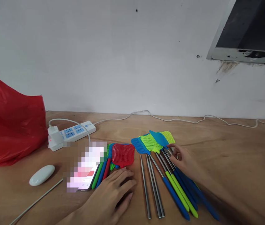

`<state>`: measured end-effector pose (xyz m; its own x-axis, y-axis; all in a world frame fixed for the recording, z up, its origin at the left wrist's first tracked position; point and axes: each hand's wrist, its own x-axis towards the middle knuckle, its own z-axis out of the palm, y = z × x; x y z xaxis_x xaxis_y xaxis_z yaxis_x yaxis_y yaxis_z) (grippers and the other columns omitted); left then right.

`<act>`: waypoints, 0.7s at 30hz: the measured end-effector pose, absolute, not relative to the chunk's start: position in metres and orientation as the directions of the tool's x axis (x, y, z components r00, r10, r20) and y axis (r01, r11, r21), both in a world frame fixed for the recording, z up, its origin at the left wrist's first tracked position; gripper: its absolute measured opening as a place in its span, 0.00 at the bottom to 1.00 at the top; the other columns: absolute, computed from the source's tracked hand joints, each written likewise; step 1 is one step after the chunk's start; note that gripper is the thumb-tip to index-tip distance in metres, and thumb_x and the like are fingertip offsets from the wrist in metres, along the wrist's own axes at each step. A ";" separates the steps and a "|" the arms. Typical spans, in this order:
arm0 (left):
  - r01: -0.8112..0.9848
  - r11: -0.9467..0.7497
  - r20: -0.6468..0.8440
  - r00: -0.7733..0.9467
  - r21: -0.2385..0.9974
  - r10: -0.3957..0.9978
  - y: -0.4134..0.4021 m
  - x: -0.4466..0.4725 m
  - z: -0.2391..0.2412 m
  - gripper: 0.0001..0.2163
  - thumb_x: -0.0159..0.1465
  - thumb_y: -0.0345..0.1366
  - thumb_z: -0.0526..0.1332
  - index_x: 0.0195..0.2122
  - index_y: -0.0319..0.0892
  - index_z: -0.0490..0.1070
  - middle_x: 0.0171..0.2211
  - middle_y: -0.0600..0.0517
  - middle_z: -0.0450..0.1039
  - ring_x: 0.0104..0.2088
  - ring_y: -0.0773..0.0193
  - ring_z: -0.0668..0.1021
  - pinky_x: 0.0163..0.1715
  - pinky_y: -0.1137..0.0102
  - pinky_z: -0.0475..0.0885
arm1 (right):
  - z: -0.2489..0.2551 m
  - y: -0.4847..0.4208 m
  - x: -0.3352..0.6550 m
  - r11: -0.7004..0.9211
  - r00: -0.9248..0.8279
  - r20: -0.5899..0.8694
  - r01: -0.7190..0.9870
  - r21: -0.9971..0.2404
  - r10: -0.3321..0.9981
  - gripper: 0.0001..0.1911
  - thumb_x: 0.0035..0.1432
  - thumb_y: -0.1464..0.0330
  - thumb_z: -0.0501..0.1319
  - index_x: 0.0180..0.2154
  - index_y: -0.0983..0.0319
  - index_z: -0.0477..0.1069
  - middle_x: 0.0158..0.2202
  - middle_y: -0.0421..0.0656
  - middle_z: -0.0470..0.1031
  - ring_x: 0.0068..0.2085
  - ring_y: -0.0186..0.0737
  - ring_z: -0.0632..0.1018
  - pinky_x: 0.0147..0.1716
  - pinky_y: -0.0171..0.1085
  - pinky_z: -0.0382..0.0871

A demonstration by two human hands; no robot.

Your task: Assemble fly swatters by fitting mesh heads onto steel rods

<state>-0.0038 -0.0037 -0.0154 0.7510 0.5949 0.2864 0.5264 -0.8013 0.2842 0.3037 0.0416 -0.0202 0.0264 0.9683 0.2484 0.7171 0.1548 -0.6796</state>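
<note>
Evidently light, the blue perforated plastic fly swatter (158, 138) right of centre in the frame probably has a bendy head and a stiff, slippery metal shaft, so the neck joining them seems a sound hold. There the right hand (180, 157) curls its fingers; whether they pinch, I cannot tell. Lower centre, the left hand (113, 192) lies palm down, fingers loosely spread, near the red perforated plastic swatter (123, 154).
</note>
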 end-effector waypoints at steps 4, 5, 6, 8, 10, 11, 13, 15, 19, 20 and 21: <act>0.527 -0.796 0.288 0.745 0.297 0.601 -0.003 -0.003 -0.015 0.15 0.66 0.27 0.55 0.52 0.45 0.69 0.53 0.47 0.73 0.54 0.54 0.75 0.58 0.58 0.71 | -0.008 0.039 0.295 0.090 0.005 0.100 0.385 -0.918 0.995 0.19 0.48 0.62 0.59 0.42 0.63 0.71 0.23 0.33 0.63 0.22 0.34 0.69 0.21 0.33 0.62; 0.530 -0.794 0.281 0.746 0.298 0.603 -0.003 -0.003 -0.014 0.14 0.66 0.27 0.55 0.51 0.45 0.69 0.52 0.46 0.73 0.54 0.54 0.75 0.58 0.58 0.71 | -0.005 0.037 0.293 0.052 -0.004 0.054 0.341 -0.939 0.999 0.19 0.48 0.61 0.60 0.42 0.63 0.71 0.24 0.32 0.64 0.20 0.33 0.69 0.19 0.32 0.62; 0.531 -0.793 0.271 0.749 0.299 0.604 -0.003 -0.003 -0.014 0.14 0.66 0.27 0.55 0.51 0.44 0.69 0.52 0.46 0.73 0.54 0.54 0.75 0.58 0.58 0.70 | -0.003 0.036 0.291 0.013 -0.010 0.010 0.309 -0.951 1.000 0.19 0.49 0.60 0.61 0.41 0.62 0.71 0.24 0.32 0.65 0.18 0.31 0.69 0.16 0.31 0.60; 0.528 -0.792 0.260 0.754 0.305 0.603 -0.003 -0.003 -0.012 0.14 0.66 0.27 0.55 0.51 0.44 0.69 0.52 0.46 0.73 0.53 0.54 0.76 0.58 0.58 0.70 | -0.001 0.033 0.288 -0.053 -0.026 -0.062 0.273 -0.961 0.998 0.19 0.49 0.58 0.62 0.41 0.61 0.71 0.26 0.33 0.66 0.14 0.28 0.67 0.11 0.30 0.54; 0.519 -0.792 0.272 0.750 0.322 0.602 -0.002 -0.004 -0.012 0.13 0.66 0.27 0.56 0.50 0.44 0.70 0.51 0.46 0.73 0.53 0.54 0.76 0.58 0.59 0.71 | -0.001 0.031 0.287 -0.078 -0.050 -0.094 0.258 -0.963 0.994 0.19 0.48 0.56 0.64 0.39 0.61 0.71 0.27 0.33 0.68 0.12 0.26 0.65 0.09 0.29 0.50; 0.513 -0.791 0.282 0.747 0.333 0.602 -0.002 -0.004 -0.011 0.13 0.66 0.27 0.56 0.50 0.44 0.70 0.51 0.47 0.73 0.53 0.55 0.76 0.57 0.60 0.71 | -0.001 0.030 0.286 -0.080 -0.068 -0.101 0.256 -0.963 0.993 0.19 0.48 0.56 0.66 0.38 0.61 0.72 0.26 0.33 0.68 0.11 0.25 0.64 0.09 0.28 0.50; 0.494 -0.794 0.315 0.736 0.355 0.599 -0.002 -0.005 -0.010 0.12 0.66 0.27 0.55 0.49 0.45 0.70 0.50 0.47 0.74 0.53 0.56 0.76 0.56 0.62 0.71 | -0.002 0.029 0.285 -0.086 -0.110 -0.117 0.256 -0.963 0.987 0.20 0.47 0.55 0.68 0.38 0.62 0.73 0.25 0.33 0.68 0.11 0.23 0.61 0.09 0.28 0.50; 0.468 -0.799 0.358 0.722 0.377 0.592 -0.003 -0.006 -0.009 0.11 0.67 0.26 0.54 0.48 0.44 0.70 0.49 0.47 0.75 0.51 0.57 0.76 0.54 0.64 0.72 | -0.003 0.028 0.283 -0.093 -0.130 -0.129 0.257 -0.962 0.983 0.22 0.48 0.53 0.68 0.38 0.62 0.74 0.23 0.33 0.68 0.12 0.23 0.61 0.10 0.28 0.51; 0.458 -0.780 0.502 0.598 0.425 0.625 -0.005 -0.010 -0.004 0.13 0.68 0.25 0.52 0.48 0.46 0.70 0.50 0.46 0.73 0.49 0.57 0.76 0.48 0.65 0.75 | -0.004 0.023 0.281 -0.085 -0.217 -0.143 0.253 -0.964 0.966 0.25 0.53 0.47 0.65 0.40 0.63 0.74 0.19 0.33 0.68 0.12 0.24 0.60 0.09 0.28 0.50; 0.483 -0.758 0.532 0.540 0.438 0.652 -0.004 -0.011 -0.003 0.13 0.68 0.26 0.52 0.49 0.46 0.70 0.53 0.46 0.72 0.52 0.55 0.75 0.49 0.63 0.74 | -0.003 0.021 0.280 -0.085 -0.258 -0.152 0.254 -0.963 0.954 0.26 0.54 0.47 0.64 0.40 0.63 0.74 0.17 0.32 0.66 0.12 0.25 0.59 0.09 0.27 0.50; 0.510 -0.734 0.556 0.485 0.448 0.675 -0.004 -0.012 -0.003 0.13 0.69 0.27 0.52 0.50 0.47 0.69 0.55 0.45 0.69 0.54 0.54 0.73 0.51 0.61 0.73 | -0.003 0.020 0.279 -0.088 -0.298 -0.166 0.258 -0.962 0.940 0.26 0.55 0.46 0.63 0.39 0.63 0.74 0.16 0.31 0.65 0.11 0.25 0.58 0.09 0.27 0.50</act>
<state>-0.0117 -0.0038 -0.0026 0.4845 0.6755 0.5558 0.5096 -0.7344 0.4483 0.2793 0.0196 -0.0027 -0.2978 0.9401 -0.1660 0.2578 -0.0882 -0.9622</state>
